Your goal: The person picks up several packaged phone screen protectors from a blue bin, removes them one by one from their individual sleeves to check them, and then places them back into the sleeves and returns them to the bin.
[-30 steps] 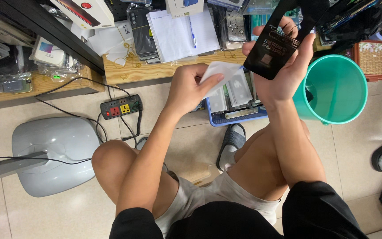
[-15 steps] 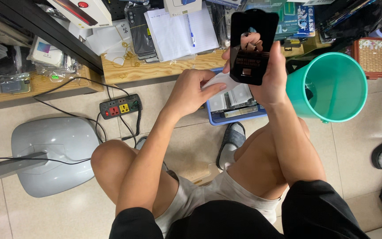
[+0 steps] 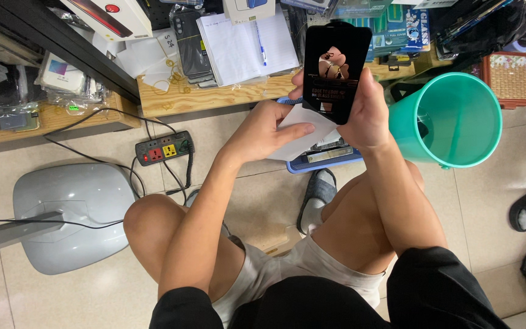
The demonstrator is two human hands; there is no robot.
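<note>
Raised since earlier, right hand (image 3: pixel 369 113) grips black flat package (image 3: pixel 335 61); left hand (image 3: pixel 266 131) pinches white sleeve (image 3: pixel 302 131); step: unpacking; next needs separating pull.

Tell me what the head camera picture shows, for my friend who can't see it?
A seated person's right hand holds up a flat black packet, while the left hand pinches a white sleeve just below it. Around their bare knees sit a teal bucket, a power strip and a grey fan base on the tiled floor.
</note>
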